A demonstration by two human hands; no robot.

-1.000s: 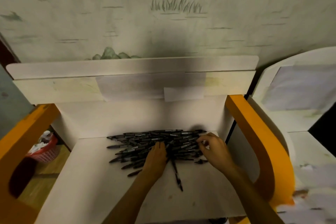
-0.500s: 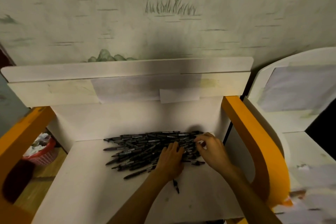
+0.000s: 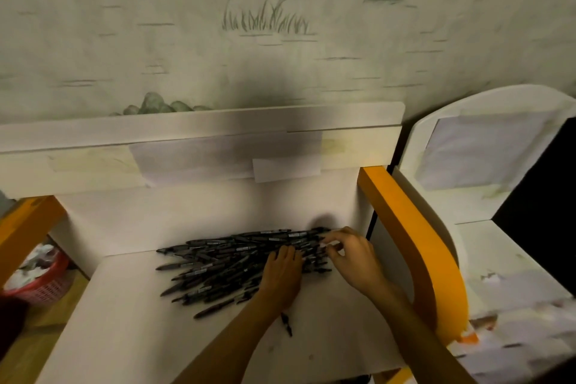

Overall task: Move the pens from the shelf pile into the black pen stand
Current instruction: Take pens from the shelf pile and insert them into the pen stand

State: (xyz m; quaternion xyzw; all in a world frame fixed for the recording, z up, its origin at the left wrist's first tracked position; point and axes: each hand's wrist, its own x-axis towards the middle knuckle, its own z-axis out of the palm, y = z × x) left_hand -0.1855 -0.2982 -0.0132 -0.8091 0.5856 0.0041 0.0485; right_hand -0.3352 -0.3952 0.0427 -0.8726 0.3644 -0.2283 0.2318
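Dimly lit, the white shelf (image 3: 131, 330) carries the pens (image 3: 224, 262), onto which the left hand (image 3: 282, 277) has been slid rightward and laid flat, while the right hand (image 3: 352, 254) apparently pinches pens at the pile's end; no pen stand is seen.

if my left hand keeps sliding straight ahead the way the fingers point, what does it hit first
More of the pen pile: the left hand already lies flat on it, fingers aimed toward the shelf's back panel. Beyond the pens, that white panel probably comes next, though depth is hard to judge.
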